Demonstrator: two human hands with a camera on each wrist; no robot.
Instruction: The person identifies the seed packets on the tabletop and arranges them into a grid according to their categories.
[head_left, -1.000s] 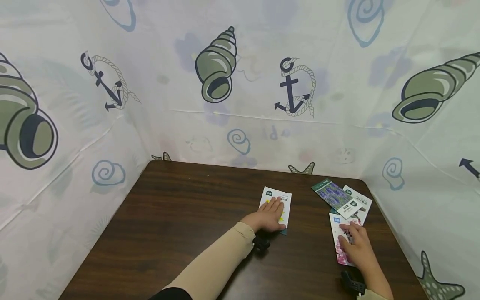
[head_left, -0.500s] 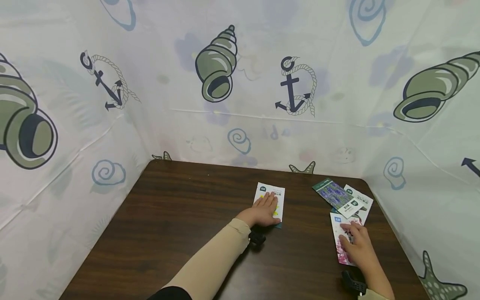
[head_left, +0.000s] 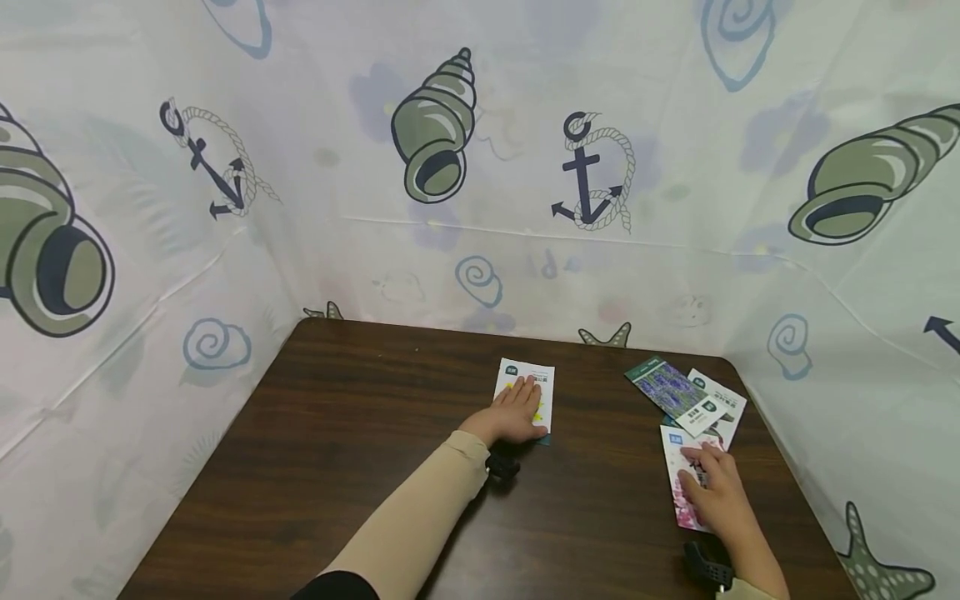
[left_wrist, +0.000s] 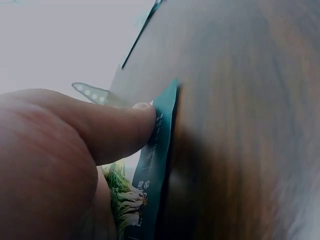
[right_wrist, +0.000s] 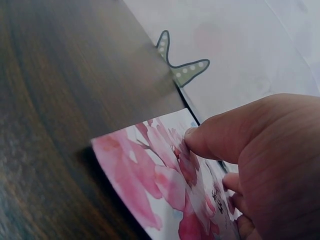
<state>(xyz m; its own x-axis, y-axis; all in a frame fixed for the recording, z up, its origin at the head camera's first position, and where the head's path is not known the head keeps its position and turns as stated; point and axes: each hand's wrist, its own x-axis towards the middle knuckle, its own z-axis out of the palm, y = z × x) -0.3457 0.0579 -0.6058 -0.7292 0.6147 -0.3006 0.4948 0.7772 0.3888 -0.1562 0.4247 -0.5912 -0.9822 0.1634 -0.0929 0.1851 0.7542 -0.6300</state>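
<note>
My left hand [head_left: 506, 417] lies flat with fingers extended on a white seed packet [head_left: 546, 390] with yellow flowers, in the middle of the table toward the back. In the left wrist view the thumb rests on the dark green end of that packet [left_wrist: 155, 165], beside a picture of plants with pale roots. At the right, my right hand [head_left: 716, 492] rests its spread, slightly bent fingers on a seed packet with pink blossoms [head_left: 677, 475]. The right wrist view shows the thumb touching the face of this blossom packet [right_wrist: 165, 180]; its right side is partly hidden by the hand.
Behind the right hand, a purple-flowered packet [head_left: 671, 389] overlaps another white packet [head_left: 729, 402] near the right edge of the dark wooden table [head_left: 360, 433]. Patterned white cloth [head_left: 337, 167] with shells and anchors stands around the table's back and sides.
My left hand has slid left and slightly toward the back of the table, and the yellow-flowered packet has moved with it. The right hand and its packets stay put.
</note>
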